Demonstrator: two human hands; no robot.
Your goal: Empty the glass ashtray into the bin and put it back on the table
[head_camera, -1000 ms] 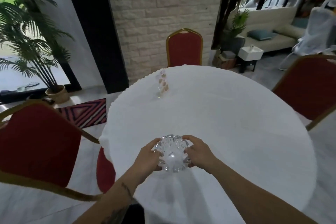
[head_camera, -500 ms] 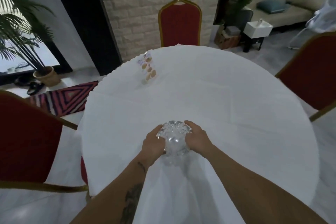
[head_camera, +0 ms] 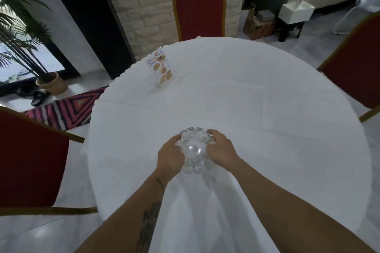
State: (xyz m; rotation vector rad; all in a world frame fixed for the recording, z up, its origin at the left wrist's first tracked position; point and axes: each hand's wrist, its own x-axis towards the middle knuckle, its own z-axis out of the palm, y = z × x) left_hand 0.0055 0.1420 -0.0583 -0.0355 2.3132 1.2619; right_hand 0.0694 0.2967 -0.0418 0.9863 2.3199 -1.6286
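The clear cut-glass ashtray with a scalloped rim is near the front edge of the round table, which is covered by a white cloth. My left hand grips its left side and my right hand grips its right side. Both hands' fingers curl around the rim. I cannot tell whether the ashtray touches the cloth or is held just above it. Its bowl looks clear, with a white glare in the middle. No bin is in view.
A clear menu stand with food pictures stands at the table's far left. Red chairs with gold frames stand at the left, far side and right. A potted palm and patterned rug lie left.
The view has tilted down and moved closer over the table. Both hands stay on the ashtray, which has shifted slightly farther onto the table.
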